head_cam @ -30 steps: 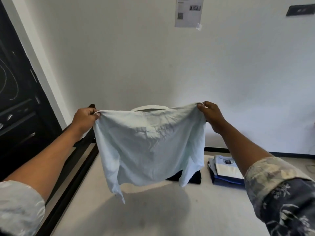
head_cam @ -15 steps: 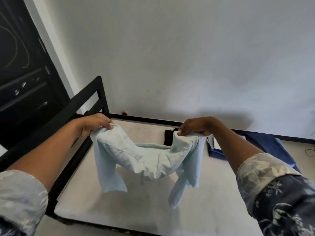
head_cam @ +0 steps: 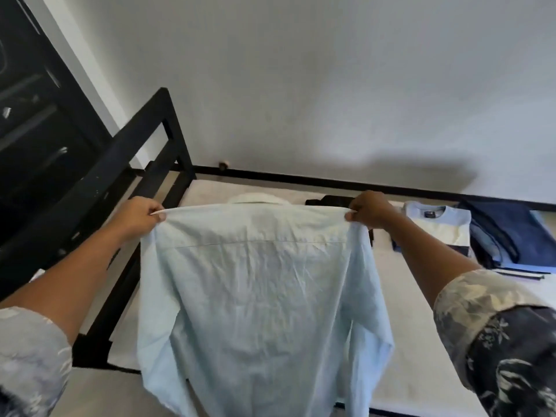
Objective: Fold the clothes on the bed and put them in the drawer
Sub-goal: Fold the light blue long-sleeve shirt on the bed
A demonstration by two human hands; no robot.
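We see a pale blue collared shirt (head_cam: 261, 296) held up by its shoulders over the near left part of the bed (head_cam: 421, 311), its back panel facing the camera.

1. Left hand (head_cam: 137, 218): the fingers are curled and pinch the shirt's left shoulder seam between thumb and forefinger.
2. Right hand (head_cam: 370, 210): the fingers are curled in the same manner and pinch the right shoulder seam.
3. Shirt position: the top edge is stretched nearly straight between the two hands. The collar shows just above that edge, at the middle. The body hangs down wrinkled, and its lower part reaches past the near edge of the mattress. We cannot tell whether the hem touches anything.

Both forearms are bare, with floral patterned sleeves (head_cam: 496, 341) at the near corners of the view.

On the far side of the bed, right of the shirt, we note a folded light blue and cream T-shirt (head_cam: 436, 227). Just right of it lies a stack of folded navy and blue clothes (head_cam: 511, 239). A dark garment (head_cam: 331, 201) lies behind the shirt's top edge, mostly hidden.

The black bed frame (head_cam: 144, 136) rises at the left. A dark door (head_cam: 36, 115) stands beyond it, against the white wall (head_cam: 331, 85).
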